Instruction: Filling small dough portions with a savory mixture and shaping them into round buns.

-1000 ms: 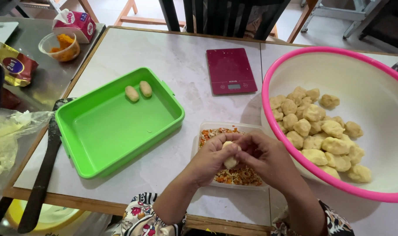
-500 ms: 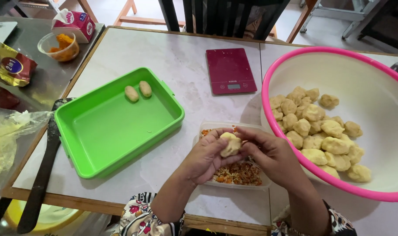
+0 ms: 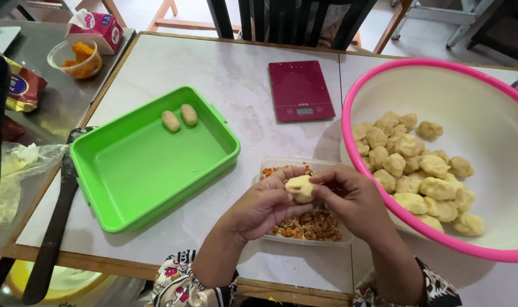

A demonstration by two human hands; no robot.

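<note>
Dough ball (image 3: 300, 188) now rounder, pinched between both hands' grip.

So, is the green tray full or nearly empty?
Nearly empty. The green tray holds only two shaped dough rolls side by side near its far edge; the rest of its bottom is bare.

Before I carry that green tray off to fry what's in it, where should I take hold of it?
Grip the green tray by its two short rims, one hand on each, from the sides. It lies flat on the table, and two shaped dough rolls sit loose near its far corner, so it probably needs lifting level. The near-left rim is free; a black utensil lies beside it.
</note>
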